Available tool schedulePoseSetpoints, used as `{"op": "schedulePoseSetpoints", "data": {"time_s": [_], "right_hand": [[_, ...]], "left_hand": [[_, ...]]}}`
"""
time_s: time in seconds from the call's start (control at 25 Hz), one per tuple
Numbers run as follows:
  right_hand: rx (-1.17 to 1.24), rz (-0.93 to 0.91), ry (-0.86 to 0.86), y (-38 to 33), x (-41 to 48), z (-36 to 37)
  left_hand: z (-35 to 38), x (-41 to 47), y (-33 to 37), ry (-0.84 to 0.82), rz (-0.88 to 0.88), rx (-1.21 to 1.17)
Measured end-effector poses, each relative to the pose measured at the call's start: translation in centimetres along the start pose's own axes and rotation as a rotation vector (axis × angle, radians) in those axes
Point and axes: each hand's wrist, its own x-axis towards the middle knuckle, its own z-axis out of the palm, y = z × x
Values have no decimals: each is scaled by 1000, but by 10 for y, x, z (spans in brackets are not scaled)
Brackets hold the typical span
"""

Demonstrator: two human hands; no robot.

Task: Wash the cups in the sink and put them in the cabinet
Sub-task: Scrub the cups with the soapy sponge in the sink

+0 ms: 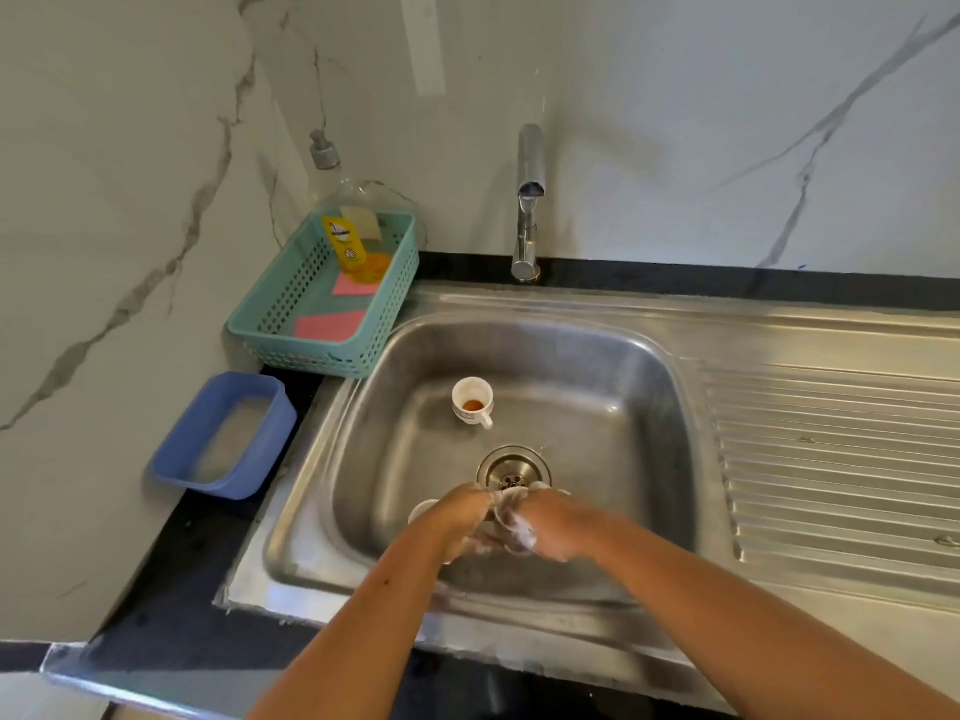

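Note:
Both of my hands meet low over the steel sink (644, 407), just in front of the drain (511, 467). Between them is a small white cup (511, 497), covered in soap foam and mostly hidden by fingers. My left hand (462, 517) grips it from the left. My right hand (553, 527), foamy at the fingers, curls round it from the right. A second white cup (471, 401) with a brown residue inside stands upright at the back of the basin. The rim of a third white cup (422, 509) peeks out behind my left hand.
The tap (529, 200) stands behind the basin with no water running. A teal basket (270, 324) with a soap bottle (345, 241) and pink cloths sits at the back left. A blue tub (244, 459) lies on the dark counter. A ribbed drainboard (841, 459) extends right.

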Motion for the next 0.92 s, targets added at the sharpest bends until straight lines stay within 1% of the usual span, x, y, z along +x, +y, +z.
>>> {"op": "schedulePoseSetpoints", "data": {"time_s": [0.08, 0.12, 0.2, 0.24, 0.32, 0.36, 0.4, 0.44, 0.52, 0.6, 0.68, 0.8, 0.92], "right_hand": [[-115, -32, -38, 8, 6, 15], [-135, -42, -58, 12, 9, 22], [-96, -17, -101, 19, 16, 31], [-68, 0, -92, 19, 17, 31], [-76, 54, -115, 12, 16, 24], [-95, 64, -140, 10, 16, 22], [-89, 50, -129, 10, 17, 22], [-47, 63, -139, 9, 16, 21], [79, 90, -190, 7, 15, 19], [173, 57, -252, 9, 17, 12], [301, 65, -256, 16, 23, -1], [665, 147, -235, 35, 22, -29], [1015, 214, -267, 54, 14, -44]], "left_hand": [[1, 4, 2, 30, -11, 98], [1, 8, 3, 34, -8, 149], [2, 16, 3, 31, 6, 239], [4, 19, 2, 28, 4, 272], [6, 24, 1, 27, 0, 353], [7, 25, 2, 36, 12, 411], [8, 26, 2, 47, 28, 461], [9, 28, 1, 54, 43, 495], [9, 31, 0, 43, 58, 529], [7, 32, 0, 9, 56, 550], [3, 31, 1, -47, 2, 513], [-5, 30, 5, -113, -61, 460], [-14, 34, 9, -95, -14, 408]]}}
